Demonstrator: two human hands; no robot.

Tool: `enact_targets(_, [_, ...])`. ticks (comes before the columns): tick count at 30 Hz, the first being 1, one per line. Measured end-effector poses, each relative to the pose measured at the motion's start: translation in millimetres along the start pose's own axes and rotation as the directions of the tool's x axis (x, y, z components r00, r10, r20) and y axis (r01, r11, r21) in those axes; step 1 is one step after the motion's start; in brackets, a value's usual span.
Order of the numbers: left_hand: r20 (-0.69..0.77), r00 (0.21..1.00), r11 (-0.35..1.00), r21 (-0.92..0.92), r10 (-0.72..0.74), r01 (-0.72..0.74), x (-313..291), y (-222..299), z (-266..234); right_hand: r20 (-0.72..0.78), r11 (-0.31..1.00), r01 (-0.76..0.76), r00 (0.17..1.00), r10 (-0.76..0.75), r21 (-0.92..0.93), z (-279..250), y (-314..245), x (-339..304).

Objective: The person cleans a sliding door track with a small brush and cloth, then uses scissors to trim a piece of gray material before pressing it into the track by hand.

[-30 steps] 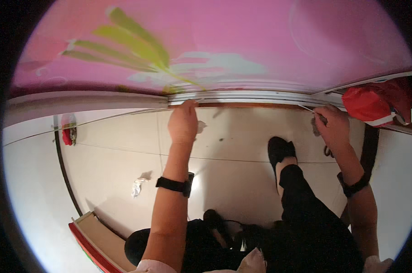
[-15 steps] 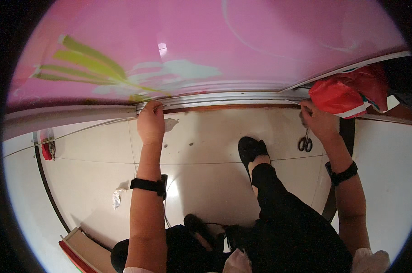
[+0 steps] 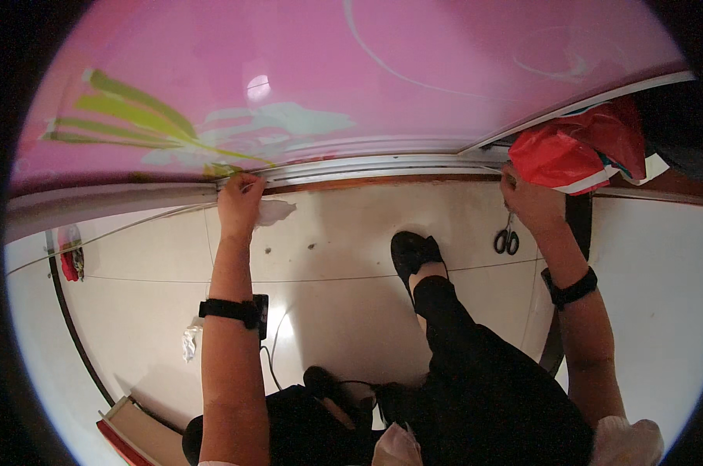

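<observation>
My left hand (image 3: 238, 210) is at the left part of a silvery sliding-door track (image 3: 375, 167), thumb and fingers pinched together. What lies in that pinch is too small to make out. Beside it is a crumpled whitish scrap (image 3: 277, 212); whether the hand touches it is unclear. Farther right along the same track, my right hand (image 3: 536, 206) has its fingers closed on a thin pale strip (image 3: 487, 168). Black-handled scissors (image 3: 506, 240) show just below this hand, their blades partly hidden by it.
A glossy pink door panel (image 3: 414, 70) with a flower print rises behind the track. Red plastic bag (image 3: 557, 151) bulges beside my right hand. On the tiled floor (image 3: 351, 303) lie a white scrap (image 3: 191, 342) and my black shoe (image 3: 415, 250). A drawer-like box (image 3: 146, 431) sits lower left.
The whole view has shifted slightly, so things appear farther left. Both hands stay at the track, fingers still closed. More of the whitish scrap beside my left hand shows.
</observation>
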State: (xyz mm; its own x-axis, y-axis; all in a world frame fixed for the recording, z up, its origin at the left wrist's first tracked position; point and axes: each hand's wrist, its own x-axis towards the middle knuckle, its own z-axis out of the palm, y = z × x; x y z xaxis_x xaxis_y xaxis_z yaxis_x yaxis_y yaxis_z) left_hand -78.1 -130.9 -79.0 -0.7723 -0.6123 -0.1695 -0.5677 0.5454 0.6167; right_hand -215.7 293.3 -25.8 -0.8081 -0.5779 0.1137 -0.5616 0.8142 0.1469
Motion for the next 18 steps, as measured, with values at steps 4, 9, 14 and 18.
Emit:
enact_targets(4, [-0.031, 1.000, 1.000, -0.017, 0.003, -0.004, -3.4, 5.8, 1.8, 0.027, 0.996, -0.043, 0.999, 0.041, 0.082, -7.2, -12.2, 3.1])
enact_targets(9, [-0.078, 0.996, 0.998, 0.044, 0.043, -0.040, 0.6, 2.4, 7.6, 0.078, 0.940, -0.212, 0.977, 0.199, 0.267, 48.6, 8.2, -3.3])
enact_targets(14, [-0.086, 0.996, 0.995, 0.093, 0.027, -0.019, -0.5, 2.0, 8.1, -0.191, 0.978, -0.062, 0.976, 0.101, 0.201, 43.3, 5.5, 0.6])
enact_targets(18, [-0.089, 0.994, 0.990, 0.136, 0.061, -0.048, -2.3, 5.5, 7.5, -0.092, 0.969, -0.062, 0.992, 0.086, 0.238, 43.3, -7.7, 0.4])
